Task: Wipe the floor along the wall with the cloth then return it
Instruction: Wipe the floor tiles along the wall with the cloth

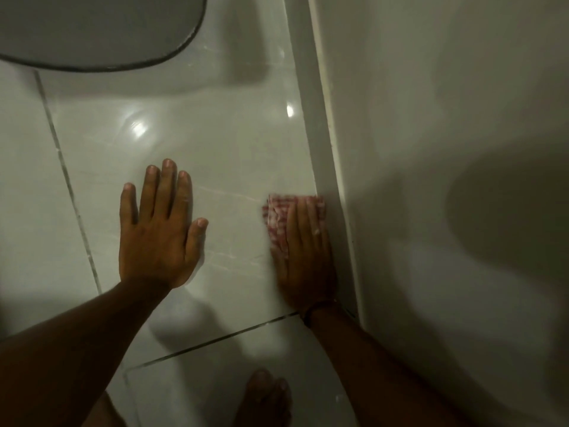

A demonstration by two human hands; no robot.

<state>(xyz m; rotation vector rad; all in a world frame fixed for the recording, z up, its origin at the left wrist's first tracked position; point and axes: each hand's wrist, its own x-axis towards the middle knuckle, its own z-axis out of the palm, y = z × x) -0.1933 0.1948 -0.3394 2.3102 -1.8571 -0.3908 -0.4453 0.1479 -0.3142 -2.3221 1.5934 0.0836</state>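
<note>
A red-and-white checked cloth (277, 218) lies flat on the glossy white tiled floor (215, 143), right against the base of the wall (431, 149). My right hand (306, 257) presses down on the cloth, fingers together and pointing away from me; part of the cloth sticks out beyond my fingertips and to their left. My left hand (160, 229) rests flat on the tile to the left, fingers spread, holding nothing.
A white skirting strip (326, 143) runs along the wall's foot. A grey rounded mat (92, 29) lies at the top left. Bare toes (268, 392) show at the bottom edge. Dark grout lines cross the tiles.
</note>
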